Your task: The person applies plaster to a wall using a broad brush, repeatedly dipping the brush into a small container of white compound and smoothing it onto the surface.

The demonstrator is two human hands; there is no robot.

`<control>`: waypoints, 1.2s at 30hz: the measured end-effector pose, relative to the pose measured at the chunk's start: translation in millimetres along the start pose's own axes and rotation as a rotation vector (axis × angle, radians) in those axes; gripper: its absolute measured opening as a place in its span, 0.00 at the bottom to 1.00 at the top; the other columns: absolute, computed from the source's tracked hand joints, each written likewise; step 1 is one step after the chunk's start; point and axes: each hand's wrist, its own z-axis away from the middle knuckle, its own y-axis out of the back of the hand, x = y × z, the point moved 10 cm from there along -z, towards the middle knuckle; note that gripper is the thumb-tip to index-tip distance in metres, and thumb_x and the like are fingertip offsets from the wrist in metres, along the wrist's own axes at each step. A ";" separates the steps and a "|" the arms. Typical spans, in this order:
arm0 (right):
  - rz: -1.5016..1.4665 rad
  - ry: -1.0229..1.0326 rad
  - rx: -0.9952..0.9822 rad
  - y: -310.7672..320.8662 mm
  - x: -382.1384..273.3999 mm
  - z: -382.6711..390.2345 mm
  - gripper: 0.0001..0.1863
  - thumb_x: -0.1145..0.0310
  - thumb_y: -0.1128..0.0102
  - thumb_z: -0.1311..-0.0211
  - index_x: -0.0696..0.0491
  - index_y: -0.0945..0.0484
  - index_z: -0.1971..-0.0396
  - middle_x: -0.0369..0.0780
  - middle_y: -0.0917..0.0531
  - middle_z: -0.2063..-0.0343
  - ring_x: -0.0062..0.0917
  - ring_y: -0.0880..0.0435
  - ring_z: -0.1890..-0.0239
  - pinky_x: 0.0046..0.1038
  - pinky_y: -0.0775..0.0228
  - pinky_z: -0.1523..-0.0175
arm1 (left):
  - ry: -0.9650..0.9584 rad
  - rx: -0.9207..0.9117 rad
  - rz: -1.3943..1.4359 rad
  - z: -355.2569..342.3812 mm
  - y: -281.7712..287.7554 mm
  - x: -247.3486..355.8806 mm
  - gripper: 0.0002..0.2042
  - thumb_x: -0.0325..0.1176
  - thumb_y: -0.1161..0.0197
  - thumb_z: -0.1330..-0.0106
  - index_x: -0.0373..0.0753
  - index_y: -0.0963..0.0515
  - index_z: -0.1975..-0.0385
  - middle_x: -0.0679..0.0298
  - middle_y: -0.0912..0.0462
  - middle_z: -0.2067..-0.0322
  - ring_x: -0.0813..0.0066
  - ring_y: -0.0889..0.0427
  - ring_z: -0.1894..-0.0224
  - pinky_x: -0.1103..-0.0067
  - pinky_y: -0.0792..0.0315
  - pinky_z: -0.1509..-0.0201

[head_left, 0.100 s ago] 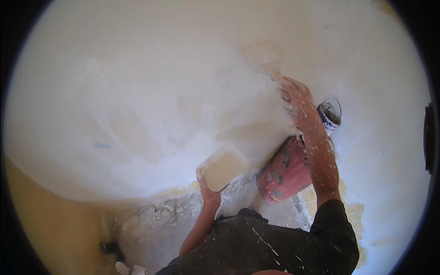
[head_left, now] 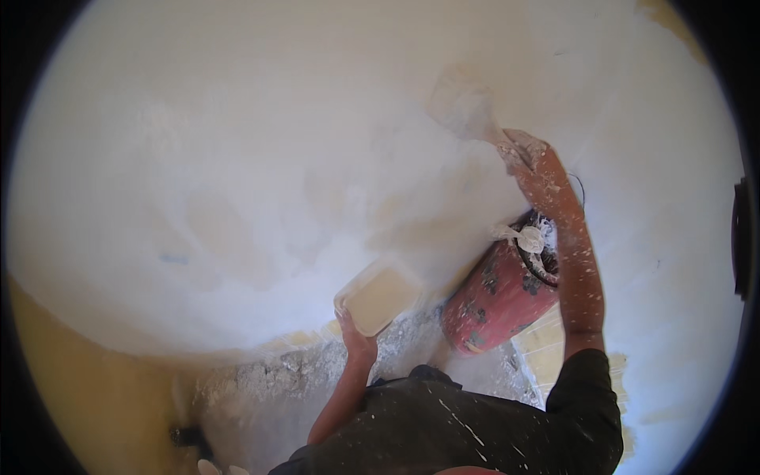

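My right hand (head_left: pixel 530 162) grips the handle of a putty knife (head_left: pixel 463 103), its fingers wrapped round it. The wide pale blade lies at the wall (head_left: pixel 301 142) and is smeared with plaster. White spatters dot the hand and forearm. Lower and nearer the middle, my left hand (head_left: pixel 359 339) clasps the edge of a cream rectangular tub (head_left: pixel 384 299) with rounded corners. Whether anything lies in the tub, I cannot tell. Right of it leans a red barrel (head_left: pixel 495 297), scuffed with dark patches. A plaster-caked tool (head_left: pixel 529 239) rests at the barrel's mouth, among white material.
Behind my right forearm shows the wire handle (head_left: pixel 580 186) of a small bucket that is mostly hidden. Rough grey debris (head_left: pixel 293 368) runs along the wall's foot. A dark object (head_left: pixel 188 435) stands at lower left, and a dark shape (head_left: pixel 741 237) at the far right edge.
My right hand and the putty knife have shifted to the right. The barrel's mouth and its tool have come into view, while the forearm now covers most of the small bucket.
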 end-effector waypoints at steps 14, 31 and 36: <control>1.292 0.619 0.496 170.1 -181.7 -144.1 0.09 0.65 0.48 0.39 0.52 0.23 0.61 0.44 0.20 0.69 0.37 0.19 0.65 0.35 0.25 0.60 | 0.096 -0.143 -0.019 15.7 -37.7 -21.5 0.27 0.59 0.59 0.31 0.52 0.47 0.37 0.59 0.37 0.40 0.54 0.30 0.41 0.51 0.27 0.49; 1.115 0.327 -0.119 -54.2 -87.2 9.4 0.17 0.71 0.45 0.46 0.57 0.26 0.54 0.39 0.23 0.76 0.26 0.19 0.70 0.30 0.25 0.70 | 0.108 -0.103 0.104 6.3 -12.5 -36.5 0.26 0.56 0.56 0.30 0.55 0.48 0.37 0.60 0.37 0.40 0.54 0.32 0.40 0.48 0.29 0.49; 0.955 0.891 -0.054 9.9 -75.6 -58.3 0.17 0.68 0.48 0.44 0.55 0.26 0.54 0.43 0.20 0.72 0.31 0.21 0.74 0.36 0.28 0.72 | 0.021 -0.113 -0.071 2.9 -8.9 -38.3 0.25 0.57 0.55 0.31 0.56 0.46 0.38 0.61 0.36 0.40 0.54 0.31 0.41 0.49 0.29 0.49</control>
